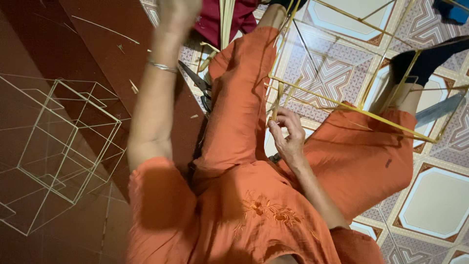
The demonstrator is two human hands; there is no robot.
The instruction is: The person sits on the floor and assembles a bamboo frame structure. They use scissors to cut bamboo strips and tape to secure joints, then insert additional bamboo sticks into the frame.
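The right hand [288, 134] pinches thin yellow bamboo strips [276, 105] of a frame; the left hand [178, 14], raised, is blurred, its grip unclear.

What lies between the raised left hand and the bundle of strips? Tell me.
Nothing visible: only air above a red cloth separates the left hand from the bundle of strips. The right hand pinches the yellow stick frame.

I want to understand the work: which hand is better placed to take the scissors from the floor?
Probably the left hand: the scissors lie on its side, while the right hand grips the yellow stick frame.
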